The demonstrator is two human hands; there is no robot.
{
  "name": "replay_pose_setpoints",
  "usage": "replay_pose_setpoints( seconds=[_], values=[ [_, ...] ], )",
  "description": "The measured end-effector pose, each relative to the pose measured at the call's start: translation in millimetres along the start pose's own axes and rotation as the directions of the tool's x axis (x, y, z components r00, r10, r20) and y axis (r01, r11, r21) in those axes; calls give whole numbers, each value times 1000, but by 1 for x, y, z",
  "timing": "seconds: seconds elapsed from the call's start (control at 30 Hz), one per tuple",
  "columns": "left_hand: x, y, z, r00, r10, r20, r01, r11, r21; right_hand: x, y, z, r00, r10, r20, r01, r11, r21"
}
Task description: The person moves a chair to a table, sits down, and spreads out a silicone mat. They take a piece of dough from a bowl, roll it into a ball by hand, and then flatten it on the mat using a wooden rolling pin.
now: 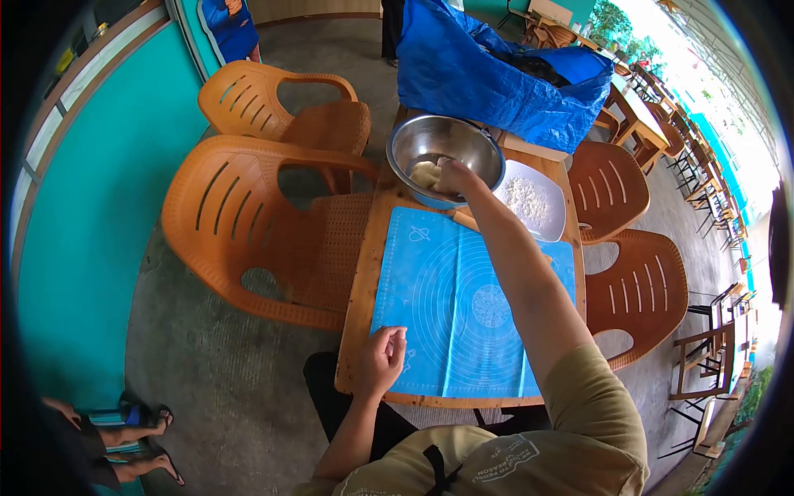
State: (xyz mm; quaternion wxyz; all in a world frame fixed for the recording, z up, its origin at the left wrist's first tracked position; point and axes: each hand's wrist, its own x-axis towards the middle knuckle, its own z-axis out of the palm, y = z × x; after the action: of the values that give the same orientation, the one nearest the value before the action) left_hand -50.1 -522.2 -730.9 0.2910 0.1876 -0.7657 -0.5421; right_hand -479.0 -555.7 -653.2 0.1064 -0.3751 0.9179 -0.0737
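Note:
My right hand (453, 177) reaches into a metal bowl (475, 150) at the far end of the table, its fingers closed on a pale lump of dough (425, 174). Part of the dough is hidden behind the hand. At the near left edge of a blue baking mat (426, 298) my left hand (385, 359) hovers with curled fingers, and nothing shows in them. Right of the bowl sits a white plate (557, 221) with white flour (526, 198) on it. A wooden rod, perhaps a rolling pin (466, 221), lies by the bowl, partly under my right forearm.
A blue tarp bundle (488, 87) covers the table's far end. Orange plastic chairs (248, 223) flank the wooden table (357, 331) on both sides. A seated person's legs (136, 450) show at lower left, and another person (227, 25) stands at upper left.

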Motion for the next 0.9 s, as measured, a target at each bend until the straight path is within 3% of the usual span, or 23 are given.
replay_pose_setpoints(
  seconds=[0.13,0.23,0.37,0.43,0.47,0.53,0.63,0.7,0.77,0.8,0.9],
  values=[
    [0,2,0,1000,0,2,0,1000,11,4,7,19,970,-69,-233,74,997,13],
    [1,7,-2,1000,-28,5,28,1000,-2,-4,3,12,961,-86,-264,95,995,19],
    [0,5,-2,1000,-16,15,16,1000,17,-8,-2,1,975,-37,-217,62,992,112],
    [-3,3,-1,1000,-20,23,20,1000,18,-4,-3,-7,999,-40,-31,43,994,100],
    [-1,1,-1,1000,-9,16,8,1000,14,2,4,-2,999,-39,-27,41,994,99],
    [-3,0,1,1000,-14,10,14,1000,12,9,17,15,959,-143,-244,181,973,144],
    [2,2,-2,999,-37,2,37,999,-11,14,10,5,994,-87,-68,92,992,83],
    [0,4,-2,1000,2,-11,-2,1000,25,-4,-4,-4,994,-92,-54,99,985,143],
    [-2,1,-1,1000,-28,-5,28,1000,7,-18,-22,-15,988,20,-152,-21,1000,-7],
    [-2,0,0,1000,-21,-11,21,1000,-4,-28,-23,-22,971,-44,-233,43,999,-9],
    [-1,0,0,1000,-21,-13,21,1000,-23,-56,-36,-26,972,-104,-210,114,993,38]
  ],
)
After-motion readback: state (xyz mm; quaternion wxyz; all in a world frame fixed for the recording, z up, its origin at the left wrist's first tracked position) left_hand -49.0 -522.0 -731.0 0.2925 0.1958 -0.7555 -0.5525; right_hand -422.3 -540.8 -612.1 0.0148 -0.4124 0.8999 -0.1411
